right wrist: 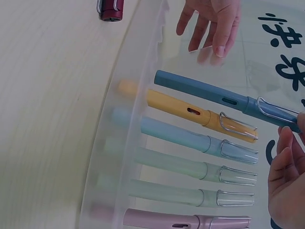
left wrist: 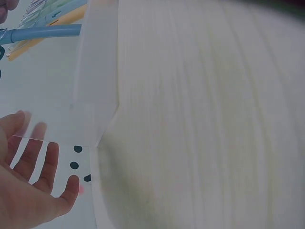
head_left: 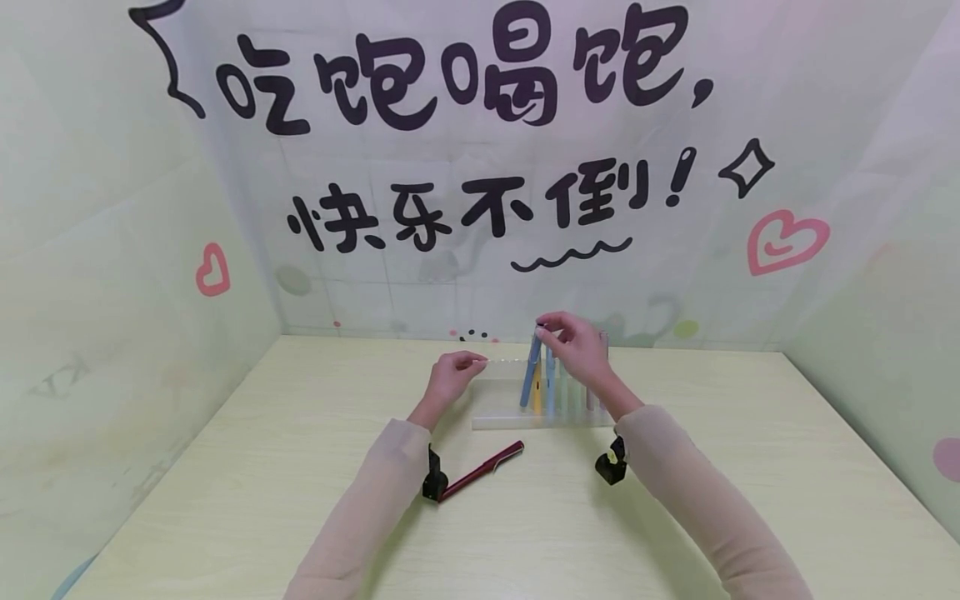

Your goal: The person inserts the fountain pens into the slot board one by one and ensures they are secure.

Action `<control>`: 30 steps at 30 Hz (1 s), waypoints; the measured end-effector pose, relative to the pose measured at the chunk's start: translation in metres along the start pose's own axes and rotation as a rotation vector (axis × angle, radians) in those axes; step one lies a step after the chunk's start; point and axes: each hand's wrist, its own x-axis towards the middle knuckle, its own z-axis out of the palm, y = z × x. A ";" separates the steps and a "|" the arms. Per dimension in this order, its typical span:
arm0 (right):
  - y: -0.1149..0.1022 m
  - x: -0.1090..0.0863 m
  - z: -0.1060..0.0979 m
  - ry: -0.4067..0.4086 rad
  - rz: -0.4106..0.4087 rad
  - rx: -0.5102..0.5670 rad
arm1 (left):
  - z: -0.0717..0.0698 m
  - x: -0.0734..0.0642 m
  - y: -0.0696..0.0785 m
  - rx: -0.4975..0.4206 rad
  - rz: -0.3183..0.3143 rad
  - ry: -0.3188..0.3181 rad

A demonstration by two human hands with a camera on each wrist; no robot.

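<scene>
My right hand [head_left: 579, 348] pinches a dark blue fountain pen [right wrist: 205, 94] by its cap end. The pen leans, its lower end just above the front ledge of a clear pen stand [head_left: 498, 422]. Beside it in the stand is a yellow-orange pen [right wrist: 177, 107], followed by a light blue pen [right wrist: 176, 136], pale green pens [right wrist: 171, 164] and a mauve pen [right wrist: 162, 219]. At the stand's left end, my left hand [head_left: 452, 377] pinches the upper edge of the clear panel between thumb and finger, the other fingers spread.
A dark red pen [head_left: 480, 472] lies diagonally on the light wood table [head_left: 525, 542], in front of the stand. A pale wall sheet [head_left: 420, 292] with black lettering rises behind the table. Black wrist cameras [head_left: 611, 463] hang under both sleeves.
</scene>
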 end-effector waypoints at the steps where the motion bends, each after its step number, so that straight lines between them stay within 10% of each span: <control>1: 0.000 0.000 0.001 -0.003 -0.002 -0.001 | 0.000 0.000 0.000 0.000 -0.001 0.000; 30: 0.010 -0.008 0.010 -0.082 0.020 -0.030 | 0.000 -0.001 0.001 -0.003 0.006 0.006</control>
